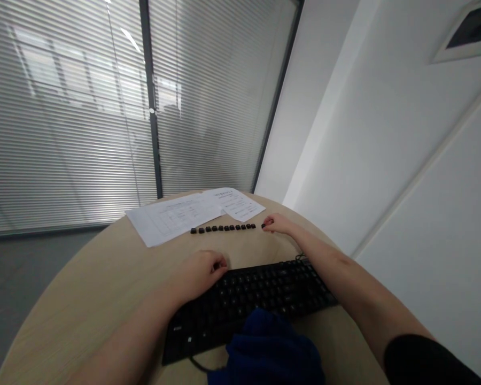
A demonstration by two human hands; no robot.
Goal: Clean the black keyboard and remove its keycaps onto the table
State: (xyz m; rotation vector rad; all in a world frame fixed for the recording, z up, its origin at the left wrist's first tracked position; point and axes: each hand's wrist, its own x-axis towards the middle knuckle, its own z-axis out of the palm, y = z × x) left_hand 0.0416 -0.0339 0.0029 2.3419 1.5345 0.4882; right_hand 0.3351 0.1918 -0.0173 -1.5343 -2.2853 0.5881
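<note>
A black keyboard (pixel 256 294) lies on the round wooden table in front of me. Beyond it, several loose black keycaps (pixel 226 228) form a straight row. At the right end of that row my right hand (pixel 279 222) pinches one more keycap (pixel 263 226), close to the tabletop and slightly apart from the others. My left hand (pixel 204 270) rests by the keyboard's far left edge with its fingers curled together. A dark patch shows between its thumb and fingers, and I cannot make out whether anything is held there.
Printed paper sheets (pixel 176 216) lie behind the row, towards the table's (pixel 88 289) far edge. A dark blue cloth (pixel 270 347) bunches up at the keyboard's near side, with a cable (pixel 198 366) beside it. Blinds (pixel 64 107) and a white wall (pixel 385 133) stand beyond.
</note>
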